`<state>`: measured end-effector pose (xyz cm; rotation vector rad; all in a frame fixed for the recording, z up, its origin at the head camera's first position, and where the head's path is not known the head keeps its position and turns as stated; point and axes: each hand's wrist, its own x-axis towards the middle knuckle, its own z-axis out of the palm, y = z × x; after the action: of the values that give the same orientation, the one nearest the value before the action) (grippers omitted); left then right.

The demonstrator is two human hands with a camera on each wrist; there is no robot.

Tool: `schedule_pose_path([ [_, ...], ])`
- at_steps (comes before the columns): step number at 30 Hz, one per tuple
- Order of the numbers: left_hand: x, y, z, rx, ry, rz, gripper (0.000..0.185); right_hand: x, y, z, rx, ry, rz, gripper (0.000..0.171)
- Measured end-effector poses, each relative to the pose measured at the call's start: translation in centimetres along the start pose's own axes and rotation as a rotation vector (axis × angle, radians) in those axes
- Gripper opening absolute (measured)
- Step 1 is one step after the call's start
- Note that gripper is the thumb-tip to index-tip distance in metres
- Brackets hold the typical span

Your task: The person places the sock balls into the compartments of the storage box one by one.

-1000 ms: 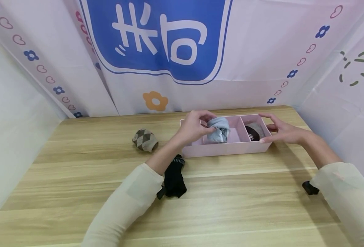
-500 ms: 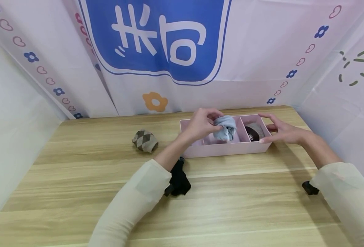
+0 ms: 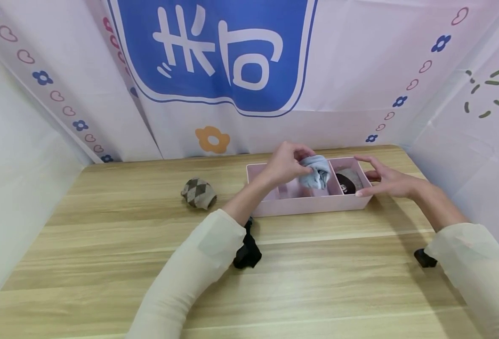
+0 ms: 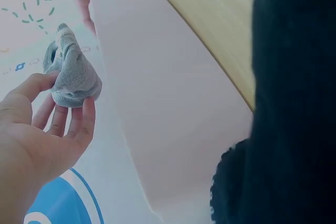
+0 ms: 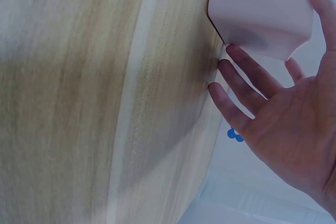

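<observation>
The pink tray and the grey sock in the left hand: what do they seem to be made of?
Pink tray: probably plastic, with smooth matte walls, thin straight dividers and rounded corners. Grey sock: soft knit fabric, judging by its bunched folds and fuzzy surface. The left hand pinches it.

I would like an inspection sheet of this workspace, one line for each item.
Surface: wooden table, pale planks.
Job's things: grey-blue sock bundle held over the pink divided tray; dark sock bundle in its right compartment.
Clutter: argyle sock bundle and black sock on the table; small black object near the right sleeve.
Hands: left hand pinches the grey-blue bundle; right hand, fingers straight, touches the tray's right end.
Cables: nothing seen.
Surroundings: white printed cloth backdrop with a blue sign.
</observation>
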<state>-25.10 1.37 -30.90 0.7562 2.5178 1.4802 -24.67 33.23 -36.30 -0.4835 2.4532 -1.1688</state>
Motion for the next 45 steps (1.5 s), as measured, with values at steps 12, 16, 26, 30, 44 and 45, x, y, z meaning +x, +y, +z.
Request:
schedule_pose_path([
  [12,1.1,-0.6,1.1,0.037,-0.003,-0.030,0.031,0.0,-0.2,0.0,-0.001,-0.001,-0.008,0.100],
  [16,1.3,-0.7,1.6,0.051,0.017,-0.031,0.030,0.0,-0.2,-0.1,-0.007,0.000,0.000,0.101],
  [26,1.8,-1.1,3.0,0.133,0.006,-0.002,0.030,-0.1,0.0,0.0,-0.002,-0.005,0.007,0.101],
  [30,2.0,-1.3,3.5,0.174,0.002,-0.005,0.030,-0.2,-0.1,0.0,-0.011,-0.006,0.016,0.102],
  [44,1.9,-2.5,4.9,0.369,-0.080,-0.021,0.030,-0.2,-0.1,0.0,-0.005,0.003,0.003,0.101],
  [45,1.9,-2.5,4.9,0.388,-0.087,-0.018,0.031,-0.2,-0.1,0.0,-0.002,0.002,0.003,0.101],
])
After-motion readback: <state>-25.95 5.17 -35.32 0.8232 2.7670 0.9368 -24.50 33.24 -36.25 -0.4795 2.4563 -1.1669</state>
